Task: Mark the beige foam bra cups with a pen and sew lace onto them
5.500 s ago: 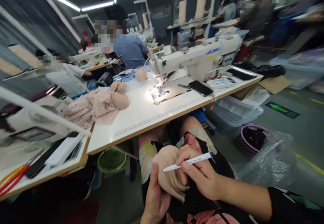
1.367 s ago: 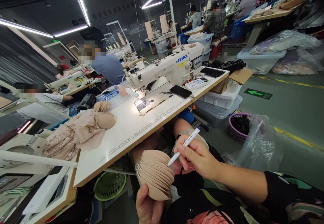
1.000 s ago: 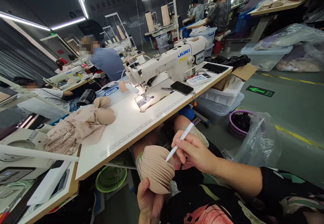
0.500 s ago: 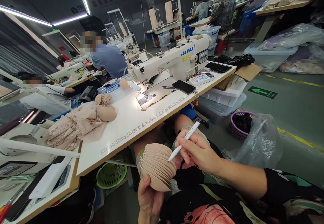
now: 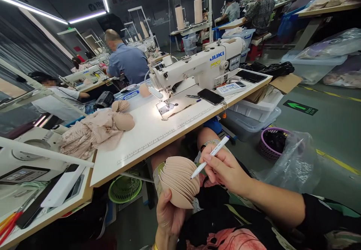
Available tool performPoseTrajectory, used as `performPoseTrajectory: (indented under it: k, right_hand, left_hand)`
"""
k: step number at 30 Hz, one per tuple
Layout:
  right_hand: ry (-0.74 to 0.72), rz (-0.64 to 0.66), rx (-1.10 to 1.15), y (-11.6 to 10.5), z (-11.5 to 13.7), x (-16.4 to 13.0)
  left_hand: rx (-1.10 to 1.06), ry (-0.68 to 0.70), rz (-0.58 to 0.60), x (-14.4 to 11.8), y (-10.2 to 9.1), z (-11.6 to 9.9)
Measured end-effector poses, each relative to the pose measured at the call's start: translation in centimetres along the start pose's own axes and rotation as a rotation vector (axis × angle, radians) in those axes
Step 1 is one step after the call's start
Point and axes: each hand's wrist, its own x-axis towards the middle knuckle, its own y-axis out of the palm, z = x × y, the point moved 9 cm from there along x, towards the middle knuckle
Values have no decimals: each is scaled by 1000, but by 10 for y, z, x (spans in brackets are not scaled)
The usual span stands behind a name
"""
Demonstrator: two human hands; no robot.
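We are seeing a fanned stack of beige foam cups (image 5: 178,184) sitting lower centre of the frame, edges upward; a white pen (image 5: 210,162) is slanting beside it, tip touching the stack's right edge.

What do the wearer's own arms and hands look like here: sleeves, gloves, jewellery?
Both hands are bare, no gloves. The right hand leads into a bare forearm, then a dark sleeve with a green and pale print from about the elbow. The left hand shows a thin yellow band at the wrist; no sleeve is visible there.
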Motion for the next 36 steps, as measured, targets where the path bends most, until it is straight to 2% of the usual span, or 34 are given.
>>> performPoseTrajectory:
  k: [4, 9, 14, 16, 27, 32, 36]
  right_hand:
    - [-63, 33, -140, 8, 8, -1]
    - [-30, 23, -17, 8, 5, -2]
    - [-89, 48, -176, 12, 8, -4]
    - [-86, 48, -150, 12, 7, -3]
    - [-21, 36, -106, 11, 2, -2]
    - [-49, 54, -190, 13, 3, -2]
    - [-29, 70, -161, 14, 2, -3]
  left_hand:
    - [27, -41, 64, 2, 12, 0]
    - [33, -43, 56, 2, 13, 1]
    - [33, -24, 87, 3, 15, 1]
    - [37, -22, 92, 3, 14, 0]
    - [77, -33, -137, 0, -11, 2]
    - [78, -28, -154, 0, -15, 2]
    - [61, -10, -168, 0, -13, 3]
